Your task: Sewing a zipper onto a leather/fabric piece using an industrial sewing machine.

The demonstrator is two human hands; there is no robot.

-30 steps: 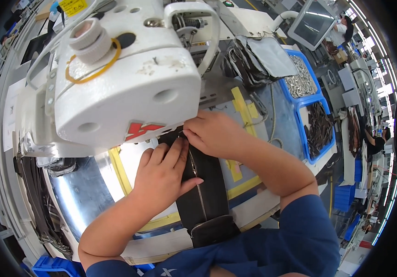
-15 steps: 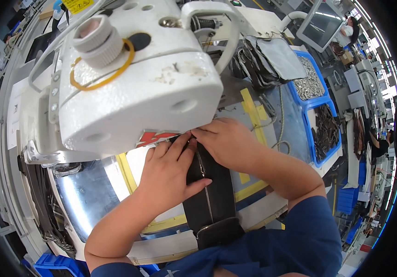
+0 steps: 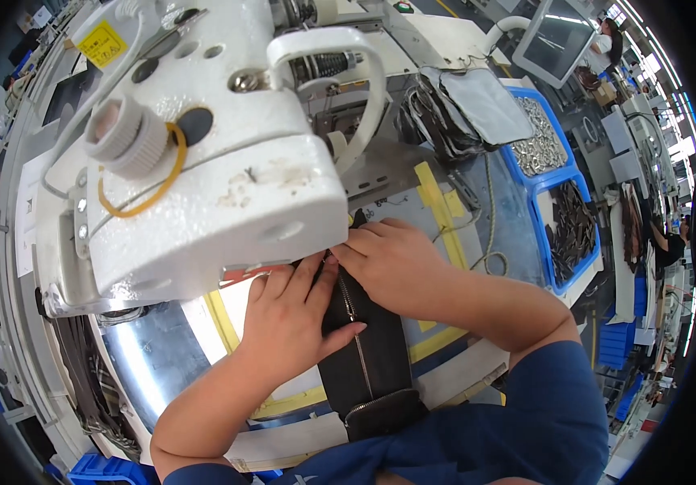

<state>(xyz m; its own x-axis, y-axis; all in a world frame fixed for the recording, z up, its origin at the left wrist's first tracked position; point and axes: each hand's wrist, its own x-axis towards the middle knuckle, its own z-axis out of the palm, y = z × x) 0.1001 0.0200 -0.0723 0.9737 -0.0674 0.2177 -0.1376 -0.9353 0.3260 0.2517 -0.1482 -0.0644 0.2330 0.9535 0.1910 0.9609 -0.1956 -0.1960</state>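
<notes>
A black fabric piece with a metal zipper (image 3: 378,343) runs lengthwise from near my body up to the white sewing machine head (image 3: 219,210). My left hand (image 3: 290,311) lies on its left edge, fingers stretched forward and thumb spread apart across the zipper. On the far right part, my right hand (image 3: 388,263) has its fingers bent and closed on the fabric. The fingertips of both hands meet beside the zipper's far end, close to the machine head. That head hides the needle area.
Blue trays stand at the right, one with silver metal parts (image 3: 535,137), one with dark brown strips (image 3: 572,234). A stack of dark pieces (image 3: 465,109) lies behind my right hand. Yellow tape (image 3: 442,202) marks the work surface. Dark fabric (image 3: 81,356) hangs at the left.
The machine head appears farther left and lower as the view shifts, showing more of the surface behind my right hand. Both hands keep nearly the same hold on the fabric.
</notes>
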